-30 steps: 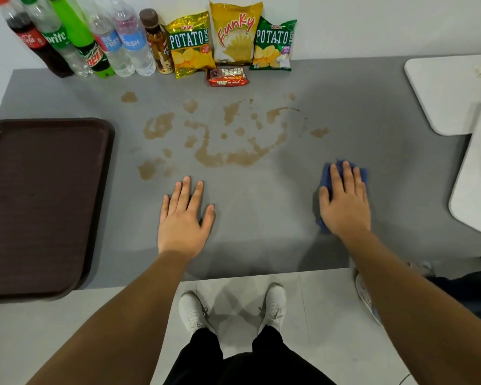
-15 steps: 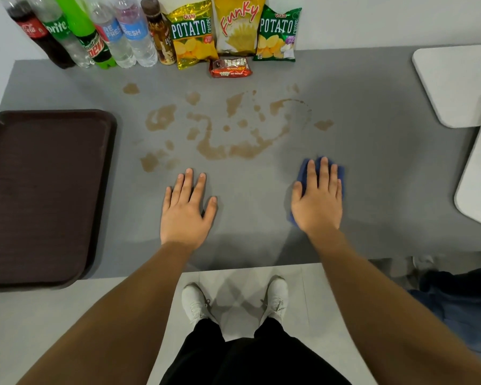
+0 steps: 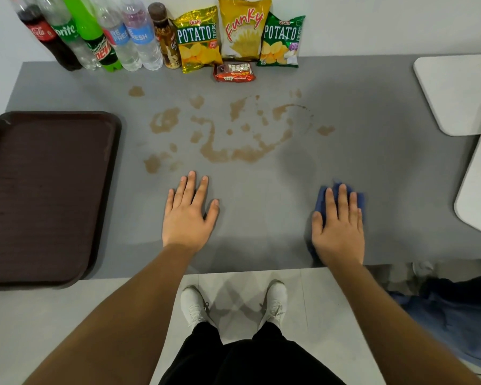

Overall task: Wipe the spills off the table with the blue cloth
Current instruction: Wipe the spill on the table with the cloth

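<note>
Brown spills [image 3: 228, 154] spread in blotches and streaks across the middle of the grey table [image 3: 386, 168]. The blue cloth [image 3: 322, 200] lies near the front edge, to the right of the spills and clear of them. My right hand [image 3: 338, 229] presses flat on top of it and covers most of it. My left hand [image 3: 189, 215] rests palm down on the bare table with its fingers apart, just in front of the nearest spill.
A dark brown tray [image 3: 47, 195] sits at the left, overhanging the front edge. Several bottles [image 3: 100, 34], chip bags [image 3: 242, 31] and a small red snack pack [image 3: 233, 72] line the back wall. White tabletops [image 3: 456, 90] stand at the right.
My right hand slid the cloth left, then back right and a little closer to the front edge. My left hand has stayed in place.
</note>
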A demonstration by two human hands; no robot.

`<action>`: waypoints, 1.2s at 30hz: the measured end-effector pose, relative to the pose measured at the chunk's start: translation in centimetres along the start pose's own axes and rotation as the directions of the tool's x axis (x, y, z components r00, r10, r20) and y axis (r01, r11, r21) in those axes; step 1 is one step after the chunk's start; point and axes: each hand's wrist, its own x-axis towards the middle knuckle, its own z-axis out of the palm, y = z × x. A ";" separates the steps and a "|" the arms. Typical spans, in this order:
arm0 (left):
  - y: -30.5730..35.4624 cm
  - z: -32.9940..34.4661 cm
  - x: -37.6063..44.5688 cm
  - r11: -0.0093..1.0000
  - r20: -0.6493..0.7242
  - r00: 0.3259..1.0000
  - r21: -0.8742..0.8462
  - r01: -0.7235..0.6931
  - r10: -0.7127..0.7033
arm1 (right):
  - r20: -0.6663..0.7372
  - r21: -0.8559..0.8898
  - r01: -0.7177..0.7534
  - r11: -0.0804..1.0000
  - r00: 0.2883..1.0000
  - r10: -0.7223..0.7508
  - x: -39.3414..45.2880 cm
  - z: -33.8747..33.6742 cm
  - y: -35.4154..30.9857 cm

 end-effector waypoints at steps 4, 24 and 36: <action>0.0 0.1 0.0 1.000 0.005 1.000 0.002 -0.002 0.002 | -0.021 -0.016 0.051 0.999 0.998 -0.052 -2.5 1.0 -4.4; -0.4 0.4 0.2 1.000 0.016 1.000 0.003 -0.010 0.010 | 0.011 -0.062 0.206 0.977 0.979 -0.205 3.6 1.2 -4.6; -0.3 0.2 0.3 1.000 0.049 0.999 0.019 -0.013 0.012 | 0.062 0.016 0.271 0.963 0.961 -0.271 -2.4 3.7 -15.1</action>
